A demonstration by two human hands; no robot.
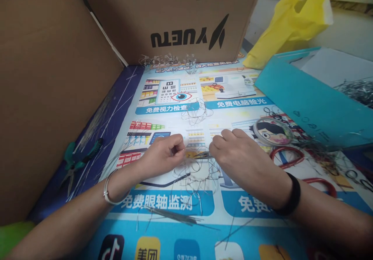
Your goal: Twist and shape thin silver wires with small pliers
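Note:
My right hand (237, 151) is closed around a tool with narrow, pointed metal jaws (201, 155); its handles are hidden in the palm. The jaws point left toward my left hand (163, 153), whose fingers pinch together beside the tips. A thin wire seems to run at these fingertips, though it is too fine to be sure. Just below both hands lies a wire piece bent into loops (201, 172). A similar looped wire piece (194, 111) rests farther back. In front is a bundle of straight wires (171, 214).
Green-handled pliers (71, 164) and loose straight wires (96, 122) lie left. Red-handled scissors (287, 157) and a round clear case (272, 131) sit right. A cardboard box (180, 11), teal box (309, 100) and yellow bag (288, 23) stand around the printed sheet.

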